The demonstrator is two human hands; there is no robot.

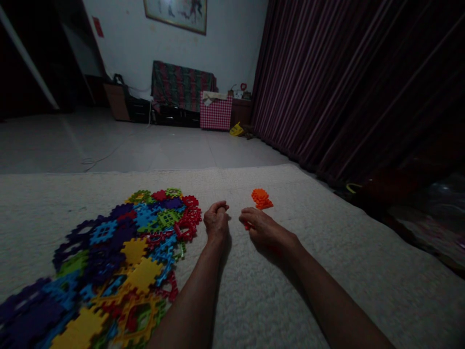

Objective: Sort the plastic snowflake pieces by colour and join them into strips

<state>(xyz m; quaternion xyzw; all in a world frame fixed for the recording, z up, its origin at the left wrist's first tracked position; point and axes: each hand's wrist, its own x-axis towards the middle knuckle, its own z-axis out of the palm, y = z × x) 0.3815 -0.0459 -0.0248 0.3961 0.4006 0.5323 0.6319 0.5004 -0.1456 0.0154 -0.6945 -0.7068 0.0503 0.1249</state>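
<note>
My left hand (217, 220) rests low over the pale quilted mat, its fingers curled closed; whatever they may hold is hidden. A short gap to the right, my right hand (262, 227) is bent down with its fingers closed around a small red-orange plastic piece (247, 226), of which only a bit shows under the fingertips. Just beyond that hand lies a small stack of orange gear-edged plastic pieces (260, 198). Left of both hands spreads a large heap of interlocking toy pieces, with a yellow square piece (144, 274) and a red piece (186, 230) among them.
The quilted mat (363, 281) covers the near floor, with grey tiles (174, 150) beyond. A dark purple curtain (319, 82) hangs along the right. A checkered cloth-covered box (215, 112) stands by the far wall, a yellow object (236, 129) beside it.
</note>
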